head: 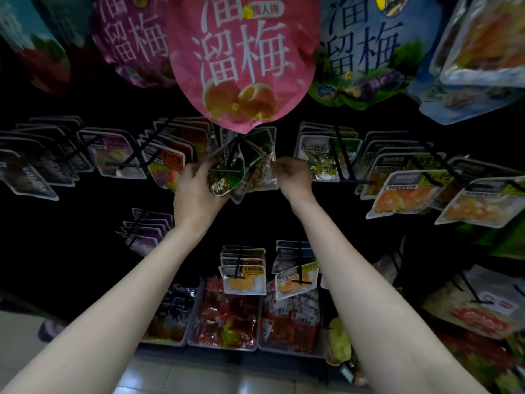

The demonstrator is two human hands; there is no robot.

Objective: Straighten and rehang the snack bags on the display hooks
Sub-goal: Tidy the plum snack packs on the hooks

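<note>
A bunch of small clear snack bags with green and gold contents hangs crookedly on a black display hook at the middle of the rack. My left hand grips the bags from the left, thumb over their front. My right hand pinches the right edge of a pale bag in the same bunch, fingers curled. The hook's base is hidden behind a big pink bag that hangs above.
Neighbouring hooks carry rows of small bags: orange ones at right, purple ones at left. Two more hooks hang lower down, over trays of red packets. Large blue and purple bags hang overhead. Tiled floor lies below.
</note>
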